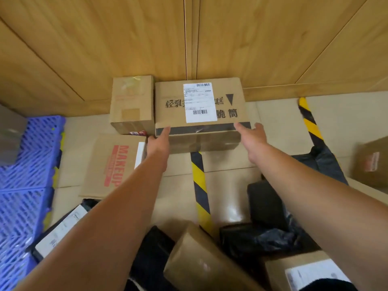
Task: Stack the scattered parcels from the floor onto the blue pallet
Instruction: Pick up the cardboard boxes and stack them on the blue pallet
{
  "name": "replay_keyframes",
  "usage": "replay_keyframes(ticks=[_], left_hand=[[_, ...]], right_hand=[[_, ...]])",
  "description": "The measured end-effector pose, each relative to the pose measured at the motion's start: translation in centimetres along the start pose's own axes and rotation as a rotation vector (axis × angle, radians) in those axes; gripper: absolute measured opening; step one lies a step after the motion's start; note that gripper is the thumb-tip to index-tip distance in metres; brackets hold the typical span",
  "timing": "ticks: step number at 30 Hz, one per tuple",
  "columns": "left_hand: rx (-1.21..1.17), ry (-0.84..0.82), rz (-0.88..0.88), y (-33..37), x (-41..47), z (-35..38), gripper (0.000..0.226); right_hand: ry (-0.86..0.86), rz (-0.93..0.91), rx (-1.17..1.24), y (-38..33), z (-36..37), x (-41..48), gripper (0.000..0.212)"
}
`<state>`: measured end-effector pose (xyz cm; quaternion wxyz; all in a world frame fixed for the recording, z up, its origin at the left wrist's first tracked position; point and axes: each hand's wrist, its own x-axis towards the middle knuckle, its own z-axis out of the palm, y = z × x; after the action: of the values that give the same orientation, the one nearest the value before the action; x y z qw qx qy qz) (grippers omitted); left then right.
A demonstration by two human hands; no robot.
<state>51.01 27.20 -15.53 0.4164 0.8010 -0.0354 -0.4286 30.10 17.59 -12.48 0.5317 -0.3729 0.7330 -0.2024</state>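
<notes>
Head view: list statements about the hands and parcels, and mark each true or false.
1. The left hand and right hand reach the near corners of the labelled box. True.
2. The labelled box sits on the blue pallet. False: it stands on the floor, and the pallet lies off to the left.
3. A smaller box stands right beside the labelled box. True.
4. The right hand is curled into a fist. False: its fingers are straight, at the box.
</notes>
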Motion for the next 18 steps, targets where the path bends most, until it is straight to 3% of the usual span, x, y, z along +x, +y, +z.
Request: replay_keyframes(ticks=[5,9,12,16,18], left_hand=[[0.06,-0.01,0.016,-0.1,2.6,2.2,0.067],[0.196,-0.061,0.054,0.4,1.4,1.3,0.059],[0.301,-0.164,0.068,-0.1,-0.3,0.2,0.047],[0.301,-0.215,0.056,-0.2,0.0,-0.3,0.047],[0.232,-0.234,0.035,0.2,1.2,-0.3,0.041]], right_hand=[[0.022,-0.077,0.048,1.2,0.6,3.5,0.046],[0.046,0.022,0.137,3.5,-1.1,2.4,0.052],[0.024,0.109,0.064,5.2,-2.1,1.7,0.062],[0.076,0.113,0.068,4.8,-1.8,1.2,0.044],[0.015,0.109,0.105,4.0,-2.1,2.4,0.045]])
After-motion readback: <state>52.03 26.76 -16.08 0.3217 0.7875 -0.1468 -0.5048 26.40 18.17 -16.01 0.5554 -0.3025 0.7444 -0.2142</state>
